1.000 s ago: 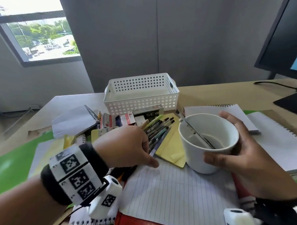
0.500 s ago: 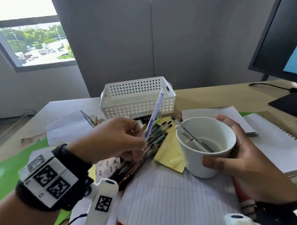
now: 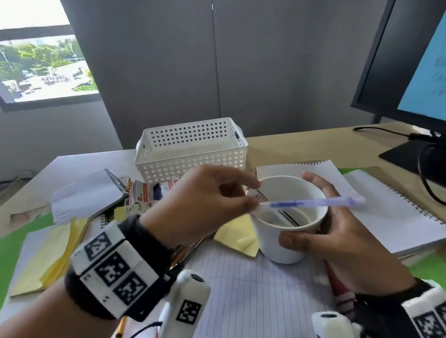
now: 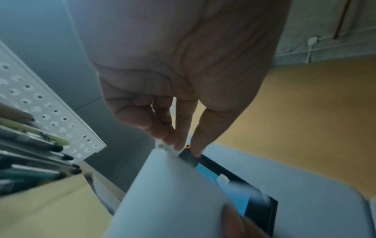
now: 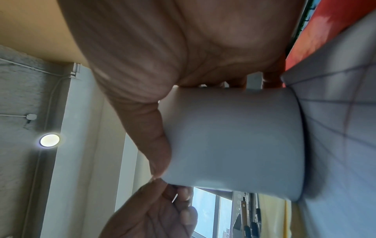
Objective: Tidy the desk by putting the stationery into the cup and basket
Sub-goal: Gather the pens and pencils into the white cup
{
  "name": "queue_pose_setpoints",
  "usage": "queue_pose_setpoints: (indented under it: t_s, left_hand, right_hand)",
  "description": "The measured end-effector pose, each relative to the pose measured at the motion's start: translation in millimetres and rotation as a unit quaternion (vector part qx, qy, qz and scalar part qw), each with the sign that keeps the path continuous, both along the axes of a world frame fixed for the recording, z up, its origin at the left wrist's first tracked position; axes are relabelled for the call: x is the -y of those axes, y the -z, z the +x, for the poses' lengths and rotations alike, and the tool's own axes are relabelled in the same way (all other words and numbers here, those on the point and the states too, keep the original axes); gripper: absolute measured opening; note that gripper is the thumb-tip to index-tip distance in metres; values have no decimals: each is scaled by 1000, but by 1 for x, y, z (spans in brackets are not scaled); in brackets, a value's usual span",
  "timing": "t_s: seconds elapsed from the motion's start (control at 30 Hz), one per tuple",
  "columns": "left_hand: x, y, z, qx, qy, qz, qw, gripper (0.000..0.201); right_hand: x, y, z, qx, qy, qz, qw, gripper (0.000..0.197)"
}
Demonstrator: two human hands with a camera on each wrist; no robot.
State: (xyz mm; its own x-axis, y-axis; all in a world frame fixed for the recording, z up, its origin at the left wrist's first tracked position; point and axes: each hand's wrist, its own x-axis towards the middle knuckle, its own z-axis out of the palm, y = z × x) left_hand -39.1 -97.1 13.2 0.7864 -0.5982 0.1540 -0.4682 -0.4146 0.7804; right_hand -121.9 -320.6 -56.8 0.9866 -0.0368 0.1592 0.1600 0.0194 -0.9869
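A white cup (image 3: 277,237) stands on lined paper, and my right hand (image 3: 324,232) grips its far side; the right wrist view shows the cup (image 5: 234,136) in that grip. My left hand (image 3: 251,199) pinches one end of a blue-and-white pen (image 3: 315,203), which lies level across the cup's mouth. A dark pen (image 3: 284,214) leans inside the cup. The white perforated basket (image 3: 192,149) sits behind, nothing visible in it. Several pens (image 4: 36,154) lie bunched by the basket (image 4: 40,103) in the left wrist view.
Yellow sticky pads (image 3: 239,236) and small boxes (image 3: 144,193) lie left of the cup. Spiral notebooks (image 3: 393,214) sit to the right. A monitor (image 3: 413,62) and its cable (image 3: 382,129) stand at the back right. A pencil (image 3: 120,328) lies near the front edge.
My left hand picked the blue-and-white pen out of the bunch, lifted it, then swung it right until it lies across the cup's mouth. My right hand kept its grip on the cup.
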Motion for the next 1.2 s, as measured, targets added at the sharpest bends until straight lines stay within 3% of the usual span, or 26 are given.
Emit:
queue_pose_setpoints:
  t_s: [0.07, 0.13, 0.27, 0.37, 0.5, 0.67, 0.77, 0.97, 1.1, 1.2]
  left_hand:
    - [-14, -2, 8, 16, -25, -6, 1000, 7]
    - [-31, -5, 17, 66, -58, 63, 994, 6]
    - [-61, -2, 30, 141, -101, 286, 942, 12]
    - [-66, 4, 29, 127, -92, 355, 922, 14]
    - [-57, 18, 25, 122, -60, 462, 877, 33]
    - [-49, 25, 25, 132, -72, 493, 857, 47]
    - [-50, 22, 29, 128, -99, 479, 863, 49]
    - [-50, 22, 34, 115, -117, 467, 869, 28]
    - [-47, 23, 35, 139, -87, 502, 849, 30]
    - [-47, 22, 36, 135, -86, 489, 857, 25]
  right_hand:
    - [1, -1, -1, 4, 6, -30, 1000, 111]
    - [2, -1, 0, 23, 12, -40, 999, 110]
    - [-1, 0, 3, 39, 0, -16, 999, 105]
    - [0, 3, 4, 31, -7, 9, 999, 112]
    - [1, 4, 6, 21, -6, 10, 1000, 117]
    - [1, 5, 5, 13, -2, 13, 1000, 119]
    - [2, 5, 5, 11, 0, 22, 1000, 115]
    - [2, 5, 5, 16, -9, 32, 999, 124]
    - [2, 5, 5, 14, -12, 35, 999, 125]
    - [2, 5, 5, 13, -15, 36, 999, 125]
